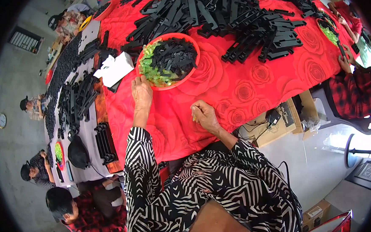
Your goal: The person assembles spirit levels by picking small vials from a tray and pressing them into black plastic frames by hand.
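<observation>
My left hand (pixel 142 94) is at the near left rim of a round red basin (pixel 197 58). Its fingers are bent together by the green pieces, and whatever they pinch is hidden. The basin holds small translucent green pieces (pixel 147 67) on its left and flat black pieces (pixel 175 57) in the middle and right. Lower and to the right, above the red rose-patterned cloth (pixel 172 112), my right hand (pixel 207 118) is closed on a small yellowish piece (pixel 194 117) between thumb and fingers.
Heaps of long black plastic parts (pixel 235 19) cover the far side. A white tissue pack (pixel 117 69) lies left of the basin. On the left table are more black parts (pixel 76 97) and a black cap (pixel 78 152). Cardboard boxes (pixel 275 125) stand below right. Other people sit around.
</observation>
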Demonstrator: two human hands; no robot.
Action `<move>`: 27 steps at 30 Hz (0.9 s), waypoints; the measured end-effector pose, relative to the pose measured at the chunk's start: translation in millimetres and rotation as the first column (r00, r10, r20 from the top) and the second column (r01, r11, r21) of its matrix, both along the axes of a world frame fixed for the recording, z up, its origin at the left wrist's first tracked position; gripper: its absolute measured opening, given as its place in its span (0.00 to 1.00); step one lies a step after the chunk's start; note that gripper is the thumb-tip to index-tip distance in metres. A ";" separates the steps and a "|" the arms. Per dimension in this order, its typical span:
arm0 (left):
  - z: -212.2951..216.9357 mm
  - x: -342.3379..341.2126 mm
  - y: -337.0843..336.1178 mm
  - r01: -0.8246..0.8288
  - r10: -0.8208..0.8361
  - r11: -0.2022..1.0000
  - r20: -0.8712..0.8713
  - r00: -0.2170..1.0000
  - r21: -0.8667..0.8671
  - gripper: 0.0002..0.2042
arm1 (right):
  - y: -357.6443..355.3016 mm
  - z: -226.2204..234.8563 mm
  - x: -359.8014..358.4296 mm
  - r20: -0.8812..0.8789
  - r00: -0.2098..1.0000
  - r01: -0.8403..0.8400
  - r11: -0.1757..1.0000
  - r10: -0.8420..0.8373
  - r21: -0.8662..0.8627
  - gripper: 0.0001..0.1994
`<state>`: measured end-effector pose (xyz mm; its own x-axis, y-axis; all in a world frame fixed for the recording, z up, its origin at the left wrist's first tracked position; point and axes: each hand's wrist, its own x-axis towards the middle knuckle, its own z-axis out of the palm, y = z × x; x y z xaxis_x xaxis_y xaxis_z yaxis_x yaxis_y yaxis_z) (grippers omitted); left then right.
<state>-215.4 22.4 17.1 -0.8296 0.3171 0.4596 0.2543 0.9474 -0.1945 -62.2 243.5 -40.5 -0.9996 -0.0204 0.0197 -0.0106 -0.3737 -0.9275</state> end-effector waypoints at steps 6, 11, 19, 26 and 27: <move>18.2 0.4 1.6 0.104 -0.122 0.982 0.113 0.986 0.155 0.07 | 1.1 -2.1 -0.2 -0.015 1.000 -0.007 1.000 0.007 -0.016 0.04; 40.6 3.9 14.1 0.032 -0.061 0.995 0.324 0.944 0.094 0.08 | 4.5 -6.2 0.8 -0.009 1.000 0.014 0.999 -0.014 0.045 0.04; 41.9 8.2 5.4 0.116 -0.144 0.986 0.270 0.952 0.116 0.14 | 2.5 -3.5 -0.4 -0.024 1.000 -0.007 1.000 0.008 0.024 0.04; 34.8 31.5 14.9 0.152 -0.215 0.873 0.087 0.973 0.463 0.09 | 9.6 -10.1 -5.2 -0.071 0.996 -0.057 0.994 0.051 -0.095 0.06; 35.8 36.9 17.2 0.132 -0.223 0.816 0.096 0.970 0.562 0.08 | 7.9 -8.7 -5.1 -0.069 0.997 -0.053 0.994 0.046 -0.096 0.06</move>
